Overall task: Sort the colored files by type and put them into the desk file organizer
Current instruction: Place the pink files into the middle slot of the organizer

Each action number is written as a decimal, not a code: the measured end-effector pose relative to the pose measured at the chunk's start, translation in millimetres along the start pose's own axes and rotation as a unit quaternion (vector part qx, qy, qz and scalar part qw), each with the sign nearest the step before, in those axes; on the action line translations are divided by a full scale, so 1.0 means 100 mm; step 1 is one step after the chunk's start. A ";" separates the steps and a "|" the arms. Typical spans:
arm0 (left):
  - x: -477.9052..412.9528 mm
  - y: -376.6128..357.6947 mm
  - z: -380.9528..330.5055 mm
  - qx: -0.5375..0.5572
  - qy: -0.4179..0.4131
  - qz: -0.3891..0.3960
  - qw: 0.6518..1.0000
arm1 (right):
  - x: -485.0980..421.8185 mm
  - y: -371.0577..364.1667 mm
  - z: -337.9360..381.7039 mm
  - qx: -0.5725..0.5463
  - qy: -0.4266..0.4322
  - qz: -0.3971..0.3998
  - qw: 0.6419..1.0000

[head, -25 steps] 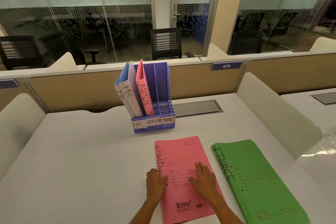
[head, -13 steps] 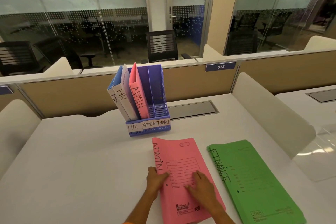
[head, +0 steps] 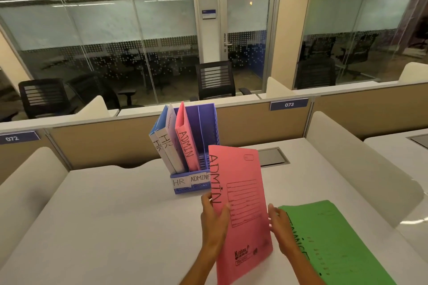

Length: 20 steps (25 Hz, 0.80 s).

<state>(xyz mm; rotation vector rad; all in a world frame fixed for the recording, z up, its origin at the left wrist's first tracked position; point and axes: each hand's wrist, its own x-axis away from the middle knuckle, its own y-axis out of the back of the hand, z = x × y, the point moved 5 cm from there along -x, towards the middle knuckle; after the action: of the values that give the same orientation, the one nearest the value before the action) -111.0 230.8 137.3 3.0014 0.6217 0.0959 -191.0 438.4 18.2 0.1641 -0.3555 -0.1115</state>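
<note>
A pink file marked ADMIN is lifted off the desk and tilted up. My left hand grips its left edge and my right hand holds its right edge. Behind it stands the blue desk file organizer, labelled HR and ADMIN on its front; the pink file hides the third label. Blue and white HR files lean in the left slot, and another pink ADMIN file stands in the middle slot. The right slot looks empty. A stack of green files lies flat on the desk at the right.
The white desk is bounded by a beige partition at the back and curved white dividers on both sides. A grey cable hatch is set into the desk behind the pink file.
The pink ADMIN file lay flat on the desk under both hands; now both hands have lifted it and tilted it upright in front of the organizer. The view has tilted upward.
</note>
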 end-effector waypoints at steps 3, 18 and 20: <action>0.01 0.02 -0.15 0.005 -0.022 0.000 1.000 | -0.02 -0.07 0.17 -0.047 0.007 0.044 0.998; -0.38 0.59 -0.54 0.003 -0.014 -0.106 0.994 | -0.10 -0.54 0.80 -0.039 0.109 0.092 0.989; -0.50 0.68 -0.58 0.028 -0.003 -0.124 0.992 | -0.09 -0.62 0.88 0.020 0.130 0.108 0.985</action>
<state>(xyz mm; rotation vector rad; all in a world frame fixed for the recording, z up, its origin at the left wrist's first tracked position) -134.0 152.0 199.0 2.9448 1.0057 0.0568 -236.0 366.0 85.6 0.1759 -0.1123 0.1310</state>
